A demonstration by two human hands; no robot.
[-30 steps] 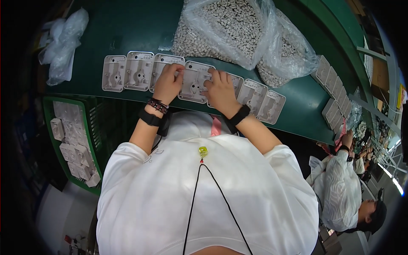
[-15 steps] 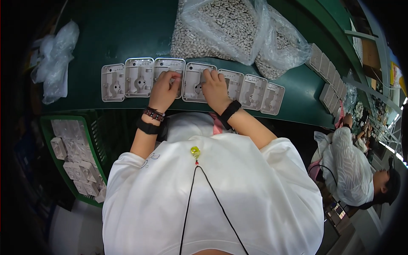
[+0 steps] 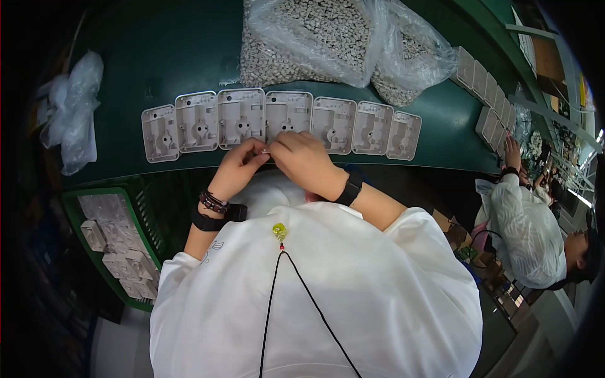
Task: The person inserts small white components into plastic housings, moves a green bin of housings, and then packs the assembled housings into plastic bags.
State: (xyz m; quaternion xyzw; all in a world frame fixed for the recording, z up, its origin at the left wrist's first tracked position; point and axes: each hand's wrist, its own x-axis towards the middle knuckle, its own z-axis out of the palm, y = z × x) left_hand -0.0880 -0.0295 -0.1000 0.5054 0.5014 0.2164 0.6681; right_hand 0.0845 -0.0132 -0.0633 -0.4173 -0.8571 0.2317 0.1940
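My two hands meet at the table's near edge, just in front of a row of several pale grey plastic housings [image 3: 241, 113]. A tiny whitish plastic part [image 3: 265, 151] shows between the fingertips. My left hand [image 3: 236, 170] is closed, thumb and fingers pinching at this part. From the other side my right hand [image 3: 305, 162] is closed on it too, with its fingers curled and partly hiding one another. Behind the right hand, the near end of the middle housing [image 3: 288, 107] is covered. The housings lie with their hollow sides up, showing ribs and round bosses.
Clear plastic bags [image 3: 309, 41] full of small whitish parts lie behind the row. Crumpled clear plastic [image 3: 75, 107] is at the left. A green crate [image 3: 94, 193] with grey parts stands below left. More housings [image 3: 482, 85] line the right, where another person [image 3: 526, 227] sits.
Both hands have drawn back from over the housings to the table's near edge and come together. The small whitish part now shows between them. My view has shifted slightly.
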